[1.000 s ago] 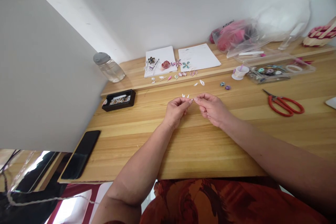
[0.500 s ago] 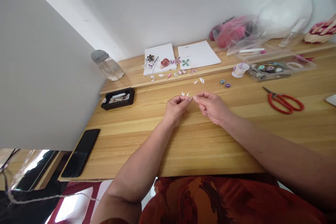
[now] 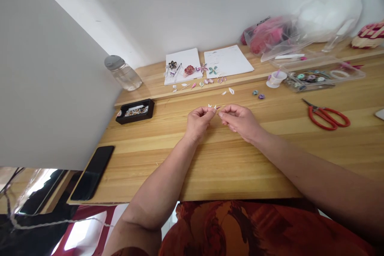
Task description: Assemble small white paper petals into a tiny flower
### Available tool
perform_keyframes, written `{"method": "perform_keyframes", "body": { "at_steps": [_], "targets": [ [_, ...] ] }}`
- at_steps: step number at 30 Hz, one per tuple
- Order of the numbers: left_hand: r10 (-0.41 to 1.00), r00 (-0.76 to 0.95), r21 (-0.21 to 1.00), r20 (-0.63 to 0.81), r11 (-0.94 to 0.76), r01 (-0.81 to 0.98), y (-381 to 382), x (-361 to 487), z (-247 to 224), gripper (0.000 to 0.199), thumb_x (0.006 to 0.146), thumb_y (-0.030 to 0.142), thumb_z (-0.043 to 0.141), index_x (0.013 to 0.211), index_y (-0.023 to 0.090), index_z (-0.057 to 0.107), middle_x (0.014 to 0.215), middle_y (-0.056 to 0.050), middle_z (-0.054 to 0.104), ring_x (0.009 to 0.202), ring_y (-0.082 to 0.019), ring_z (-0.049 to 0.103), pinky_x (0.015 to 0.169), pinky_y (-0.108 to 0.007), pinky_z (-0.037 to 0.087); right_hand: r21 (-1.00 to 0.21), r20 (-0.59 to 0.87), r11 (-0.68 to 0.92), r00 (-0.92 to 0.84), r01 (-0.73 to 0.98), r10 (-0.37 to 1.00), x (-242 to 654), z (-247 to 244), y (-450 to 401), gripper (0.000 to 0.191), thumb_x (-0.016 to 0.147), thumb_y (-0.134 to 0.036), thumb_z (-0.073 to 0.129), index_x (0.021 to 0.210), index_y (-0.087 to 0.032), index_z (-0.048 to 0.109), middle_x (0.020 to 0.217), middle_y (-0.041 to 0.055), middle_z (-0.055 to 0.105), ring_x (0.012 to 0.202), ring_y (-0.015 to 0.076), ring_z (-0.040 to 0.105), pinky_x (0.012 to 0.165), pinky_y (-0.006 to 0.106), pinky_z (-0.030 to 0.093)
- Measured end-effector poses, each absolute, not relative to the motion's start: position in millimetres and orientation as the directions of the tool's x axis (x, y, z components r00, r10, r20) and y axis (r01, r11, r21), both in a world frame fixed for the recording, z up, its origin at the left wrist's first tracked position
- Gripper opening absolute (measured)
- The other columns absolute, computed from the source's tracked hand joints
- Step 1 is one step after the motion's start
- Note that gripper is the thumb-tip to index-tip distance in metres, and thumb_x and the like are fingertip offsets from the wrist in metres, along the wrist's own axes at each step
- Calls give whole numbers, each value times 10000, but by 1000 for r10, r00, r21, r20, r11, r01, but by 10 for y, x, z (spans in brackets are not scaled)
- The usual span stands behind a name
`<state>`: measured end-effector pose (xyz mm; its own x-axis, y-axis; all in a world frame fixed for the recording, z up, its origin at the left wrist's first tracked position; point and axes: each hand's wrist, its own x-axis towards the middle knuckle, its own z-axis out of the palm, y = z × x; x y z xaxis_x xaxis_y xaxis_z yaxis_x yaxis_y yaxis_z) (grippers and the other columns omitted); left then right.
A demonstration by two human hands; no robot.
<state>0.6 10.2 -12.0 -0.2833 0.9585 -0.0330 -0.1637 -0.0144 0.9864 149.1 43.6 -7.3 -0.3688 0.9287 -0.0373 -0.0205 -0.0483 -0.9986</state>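
Observation:
My left hand (image 3: 198,123) is closed in a pinch above the wooden table (image 3: 240,176), on a small thin piece with a purple part (image 3: 219,108) that pokes out past the fingertips. Just to its right, my right hand (image 3: 240,121) has its thumb and fingers pressed together near that piece; what they hold, if anything, is too small to make out. A narrow gap separates the two sets of fingertips. Small white petal shapes (image 3: 210,106) show just behind my left fingers. Farther back lie two more white petals (image 3: 231,91).
Red-handled scissors (image 3: 327,117), two small spools (image 3: 261,96), a white cup (image 3: 276,79) and a clear tray (image 3: 324,78) are at the right. A black bead box (image 3: 135,111), a bottle (image 3: 123,73) and a phone (image 3: 93,173) stand left. Flower ornaments (image 3: 189,70) lie behind.
My fingertips, which met before, are now slightly apart. The thin purple piece now shows between them. The view has shifted a little.

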Motion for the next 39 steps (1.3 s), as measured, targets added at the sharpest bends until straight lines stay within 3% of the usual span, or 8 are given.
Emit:
{"method": "perform_keyframes", "body": {
  "at_steps": [6, 11, 15, 20, 24, 35, 39],
  "targets": [
    [943, -329, 999, 44, -42, 13, 108, -40, -83, 286, 682, 399, 777, 725, 135, 676, 641, 11, 591, 551, -64, 437, 550, -219, 328, -911, 251, 350, -380, 218, 890, 1534, -48, 407, 124, 786, -301, 664, 782, -178, 678, 692, 13, 660, 581, 121, 540, 571, 265, 419],
    [968, -246, 983, 60, -14, 185, 101, -118, -39, 250, 682, 368, 770, 729, 133, 696, 666, -2, 621, 577, -78, 456, 559, -223, 334, -757, 426, 564, -406, 329, 808, 1618, 57, 414, 71, 796, -210, 643, 783, -184, 707, 712, 16, 687, 599, 129, 545, 600, 273, 413],
    [987, -163, 979, -7, 40, 201, 77, -152, 9, 280, 678, 400, 779, 720, 134, 701, 663, 1, 606, 578, -77, 439, 561, -230, 325, -711, 483, 624, -419, 324, 768, 1681, 98, 483, 77, 819, -218, 649, 808, -187, 719, 744, 22, 694, 612, 131, 540, 599, 276, 400],
    [994, -70, 979, -85, 97, 181, 45, -155, 49, 303, 662, 416, 798, 703, 134, 695, 578, 37, 513, 524, -56, 348, 533, -238, 274, -751, 446, 597, -452, 280, 773, 1716, 104, 552, 99, 820, -260, 671, 805, -183, 731, 733, 17, 691, 570, 115, 490, 568, 274, 381],
    [993, -16, 979, -114, 115, 169, 29, -155, 67, 322, 649, 432, 808, 714, 136, 699, 559, 45, 488, 513, -53, 321, 523, -244, 245, -832, 365, 511, -480, 216, 798, 1725, 86, 595, 141, 802, -312, 696, 807, -176, 736, 727, 24, 696, 608, 129, 537, 577, 272, 400],
    [995, 19, 989, -101, 98, 114, 5, -132, 113, 271, 641, 386, 806, 703, 140, 710, 543, 36, 479, 509, -56, 311, 521, -253, 223, -913, 222, 357, -496, 196, 840, 1705, 76, 627, 198, 770, -373, 718, 786, -177, 741, 701, 22, 676, 596, 121, 511, 560, 268, 380],
    [994, 19, 993, -110, 109, 49, 16, -132, 111, 291, 628, 395, 819, 710, 140, 705, 560, 35, 491, 498, -49, 301, 507, -248, 211, -978, 71, 160, -499, 137, 864, 1688, 39, 633, 238, 714, -401, 775, 766, -174, 721, 627, 1, 622, 520, 94, 464, 491, 252, 349]
  ]
}}
